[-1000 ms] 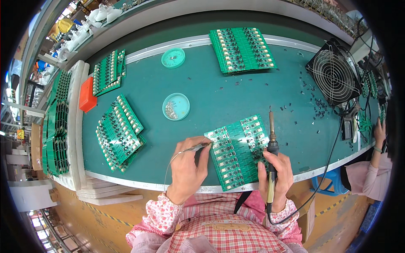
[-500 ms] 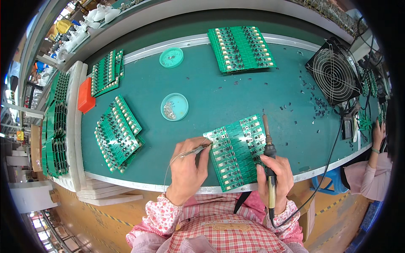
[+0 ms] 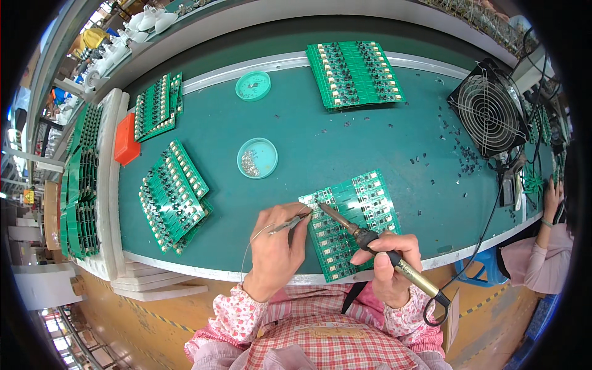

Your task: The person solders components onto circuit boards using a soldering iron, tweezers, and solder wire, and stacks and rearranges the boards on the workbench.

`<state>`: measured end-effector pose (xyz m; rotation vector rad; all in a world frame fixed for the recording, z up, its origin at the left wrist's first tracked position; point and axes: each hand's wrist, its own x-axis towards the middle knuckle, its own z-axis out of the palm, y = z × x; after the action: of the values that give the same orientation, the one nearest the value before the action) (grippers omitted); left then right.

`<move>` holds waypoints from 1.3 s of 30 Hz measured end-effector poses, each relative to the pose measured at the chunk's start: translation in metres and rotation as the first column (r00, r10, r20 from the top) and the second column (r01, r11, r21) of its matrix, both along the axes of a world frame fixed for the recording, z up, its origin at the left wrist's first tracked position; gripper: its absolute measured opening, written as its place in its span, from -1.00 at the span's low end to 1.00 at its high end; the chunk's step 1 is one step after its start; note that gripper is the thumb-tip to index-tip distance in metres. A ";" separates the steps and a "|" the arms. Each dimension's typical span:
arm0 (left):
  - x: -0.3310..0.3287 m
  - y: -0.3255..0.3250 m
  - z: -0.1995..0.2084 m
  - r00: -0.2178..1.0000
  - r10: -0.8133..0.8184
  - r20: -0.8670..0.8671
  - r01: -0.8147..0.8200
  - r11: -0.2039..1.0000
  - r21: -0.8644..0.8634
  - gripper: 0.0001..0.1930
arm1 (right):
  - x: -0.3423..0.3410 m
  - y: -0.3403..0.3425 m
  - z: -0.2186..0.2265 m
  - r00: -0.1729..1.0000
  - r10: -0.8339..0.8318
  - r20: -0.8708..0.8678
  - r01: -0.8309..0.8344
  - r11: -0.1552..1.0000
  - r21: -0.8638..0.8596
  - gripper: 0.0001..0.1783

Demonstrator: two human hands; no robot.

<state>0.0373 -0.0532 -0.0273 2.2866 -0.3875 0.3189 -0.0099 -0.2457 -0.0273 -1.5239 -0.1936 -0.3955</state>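
Note:
In my right hand [image 3: 394, 262] is a soldering iron [image 3: 370, 240], its handle gripped between thumb and fingers. The iron's tip meets the upper left part of a green circuit board panel [image 3: 345, 209] on the bench in front of me. My left hand [image 3: 277, 243] pinches slim metal tweezers [image 3: 287, 225], their points at the panel's left edge near the iron's tip. A thin wire [image 3: 248, 246], looking like solder, curves down beside that hand. Rows of small white and black parts line the panel. Its lower right part is hidden by my right hand.
Two round green dishes [image 3: 274, 161] with small parts stand beyond my left hand. Stacked panels lie at left [image 3: 174, 196] and at the back [image 3: 354, 74]. A black fan [image 3: 490, 111] stands at right amid loose black chips. A co-worker's hand [image 3: 553, 197] shows far right.
My right hand has swung the soldering iron from upright at the panel's right side to slanting left, bringing its tip to the tweezers. My left hand has barely moved.

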 end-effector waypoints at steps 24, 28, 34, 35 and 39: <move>0.001 0.001 -0.001 1.000 -0.010 0.025 0.010 1.000 0.001 -0.81 | 0.000 -0.002 0.008 0.971 -0.054 -0.233 0.023 0.991 -0.134 -0.91; 0.000 0.001 0.001 1.000 -0.002 0.022 0.002 1.000 -0.008 -0.81 | 0.003 0.001 0.010 0.980 -0.020 -0.197 -0.020 0.981 -0.195 -0.90; 0.001 0.001 0.000 1.000 -0.012 0.019 0.012 1.000 -0.013 -0.80 | 0.005 0.002 0.008 0.973 -0.011 -0.232 -0.036 0.980 -0.198 -0.89; 0.001 0.001 0.000 1.000 -0.015 0.023 0.015 1.000 -0.018 -0.79 | 0.005 0.002 0.007 0.980 -0.014 -0.201 -0.034 0.972 -0.231 -0.90; 0.001 0.001 0.000 0.999 -0.022 0.025 0.023 0.999 -0.035 -0.78 | 0.004 0.003 0.005 0.989 -0.011 -0.145 -0.027 0.965 -0.262 -0.90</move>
<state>0.0385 -0.0521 -0.0273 2.2441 -0.4167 0.3400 -0.0064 -0.2430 -0.0224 -1.8065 -0.1413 -0.2569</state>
